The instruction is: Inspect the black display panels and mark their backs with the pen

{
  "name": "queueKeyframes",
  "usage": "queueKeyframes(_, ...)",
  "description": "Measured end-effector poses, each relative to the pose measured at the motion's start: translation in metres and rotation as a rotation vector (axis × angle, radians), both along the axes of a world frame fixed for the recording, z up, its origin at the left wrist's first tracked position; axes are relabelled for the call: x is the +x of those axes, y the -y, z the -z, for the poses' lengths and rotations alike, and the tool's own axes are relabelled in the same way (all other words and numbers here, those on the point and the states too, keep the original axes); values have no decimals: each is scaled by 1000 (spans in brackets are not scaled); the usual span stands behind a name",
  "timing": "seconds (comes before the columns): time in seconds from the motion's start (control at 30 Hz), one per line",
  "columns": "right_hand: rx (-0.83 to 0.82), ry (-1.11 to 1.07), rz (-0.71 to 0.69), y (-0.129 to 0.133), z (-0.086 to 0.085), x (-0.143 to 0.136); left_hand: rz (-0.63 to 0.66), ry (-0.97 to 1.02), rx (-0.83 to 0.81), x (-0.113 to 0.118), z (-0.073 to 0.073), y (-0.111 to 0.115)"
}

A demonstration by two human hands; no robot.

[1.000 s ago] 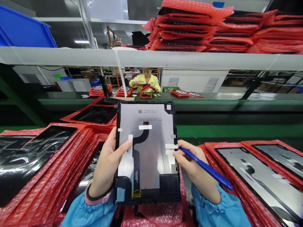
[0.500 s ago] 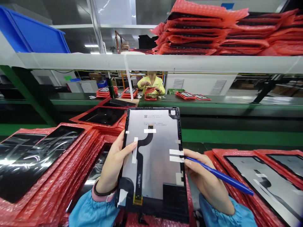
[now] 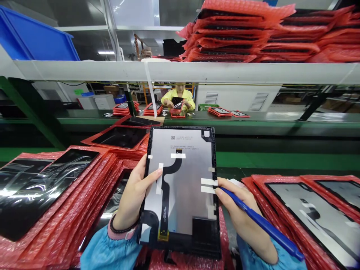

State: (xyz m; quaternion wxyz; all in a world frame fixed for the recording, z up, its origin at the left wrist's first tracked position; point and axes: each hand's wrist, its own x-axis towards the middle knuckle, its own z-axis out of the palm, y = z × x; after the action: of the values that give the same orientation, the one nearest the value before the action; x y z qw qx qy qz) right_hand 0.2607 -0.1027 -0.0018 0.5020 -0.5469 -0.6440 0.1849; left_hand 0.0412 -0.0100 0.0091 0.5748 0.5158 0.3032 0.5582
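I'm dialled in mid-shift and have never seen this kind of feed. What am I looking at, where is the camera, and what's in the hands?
There is no machine here: a person works with bare hands, and the one camera sits on their head, looking forward and down. The left hand grips the left edge of a display panel, held up with its grey back facing the camera; a black ribbon cable and white tape strips run across it. The right hand steadies the panel's right edge and holds a blue pen. On the bench, similar panels lie in red bubble wrap on both sides. More wrapped panels are stacked on the shelf above. Across the green belt, another person handles a panel.
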Motion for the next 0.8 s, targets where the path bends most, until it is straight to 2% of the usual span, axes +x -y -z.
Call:
queueKeyframes(0.27, 51, 57, 137, -7, 7, -6, -45, -66, 38, 2, -2, 4)
queueKeyframes(0.37, 23, -19, 160, -11, 13, 1, -76, -111, 98, 2, -2, 5)
queueKeyframes(0.47, 1, -191, 183, -14, 13, 6, -164, -220, 204, 2, -2, 8)
queueKeyframes(0.57, 17, -432, 119, -13, 6, 6, -277, -389, 469, 3, 2, 9)
queueKeyframes(0.63, -11, -640, -50, -12, 3, 3, -312, -495, 736, 4, 6, 6)
queueKeyframes(0.73, -144, -924, -400, -13, 1, -2, -258, -605, 1188, 8, 12, -1)
queueKeyframes(0.8, -214, -1017, -480, -14, 2, -5, -237, -675, 1427, 11, 15, -6)
